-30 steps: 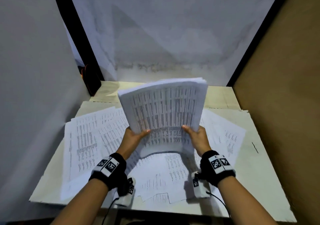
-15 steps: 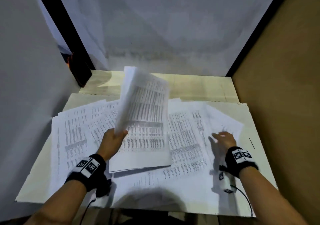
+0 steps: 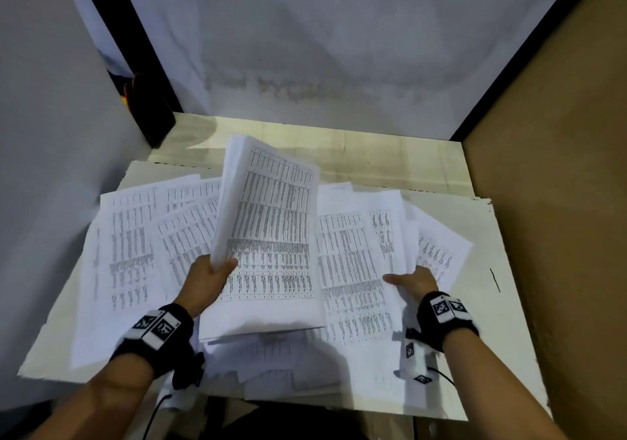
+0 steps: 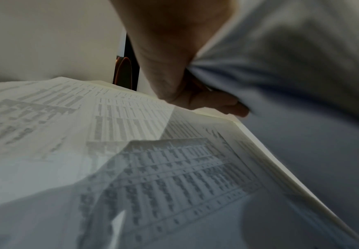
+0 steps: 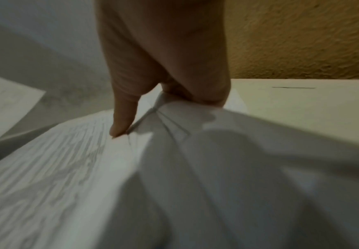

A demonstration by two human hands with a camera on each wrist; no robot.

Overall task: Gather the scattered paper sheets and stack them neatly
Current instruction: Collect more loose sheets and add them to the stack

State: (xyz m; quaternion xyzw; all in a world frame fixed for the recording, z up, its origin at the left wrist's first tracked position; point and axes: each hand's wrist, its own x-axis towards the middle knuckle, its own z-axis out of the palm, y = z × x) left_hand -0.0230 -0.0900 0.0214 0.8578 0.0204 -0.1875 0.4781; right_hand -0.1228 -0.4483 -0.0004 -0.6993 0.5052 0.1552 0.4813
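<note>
My left hand point(image 3: 217, 270) grips a thick stack of printed sheets point(image 3: 268, 236) by its left edge and holds it tilted up over the middle of the table; in the left wrist view the left hand point(image 4: 195, 94) has its fingers curled under the stack point(image 4: 281, 59). More printed sheets point(image 3: 135, 253) lie scattered on the left. On the right, my right hand point(image 3: 412, 278) pinches the edge of a few loose sheets point(image 3: 363, 263); the right wrist view shows the right hand point(image 5: 163, 104) bunching the loose sheets point(image 5: 195, 151), thumb on top.
The white board point(image 3: 502, 321) that serves as the tabletop sits in a corner, with grey walls left and behind and a brown wall point(image 3: 559, 202) on the right. A dark object point(image 3: 149, 107) stands at the back left corner. Some sheets overhang the front edge.
The right hand let go of the stack, moved right to the loose sheets and now pinches them. The left hand alone keeps the stack, which has turned sideways and tilted.
</note>
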